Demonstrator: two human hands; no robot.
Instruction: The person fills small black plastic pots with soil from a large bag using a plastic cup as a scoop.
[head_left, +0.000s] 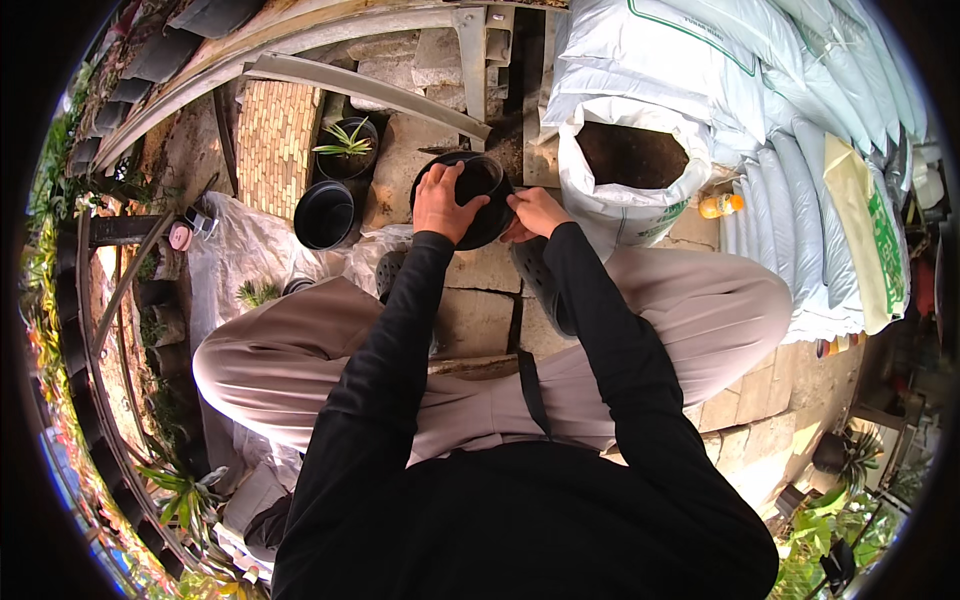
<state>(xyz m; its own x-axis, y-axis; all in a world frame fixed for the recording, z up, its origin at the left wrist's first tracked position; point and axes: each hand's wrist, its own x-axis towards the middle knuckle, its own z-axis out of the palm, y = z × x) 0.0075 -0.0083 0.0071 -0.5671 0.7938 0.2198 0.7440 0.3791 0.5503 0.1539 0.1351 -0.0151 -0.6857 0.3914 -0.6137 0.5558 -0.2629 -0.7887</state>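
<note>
Between my feet is a black plastic plant pot (491, 225), with a smaller dark round pot (480, 176) seemingly inside its mouth. My left hand (444, 201) grips the small pot's near left edge, thumb and fingers spread over the rim. At the big pot's right edge, my right hand (531, 214) has its fingers pinched on the rim. Just right of it stands an open white sack (592, 214) holding dark soil (634, 154). To the left are an empty black pot (325, 215) and a black pot with a small striped-leaf plant (346, 142).
Full white sacks (637, 67) are stacked at the upper right, near a small orange-capped bottle (720, 206). A metal angle bar (367, 90) crosses above the pots. Clear plastic sheeting (244, 247) and a tiled slab (275, 142) lie left, on stone paving (472, 322).
</note>
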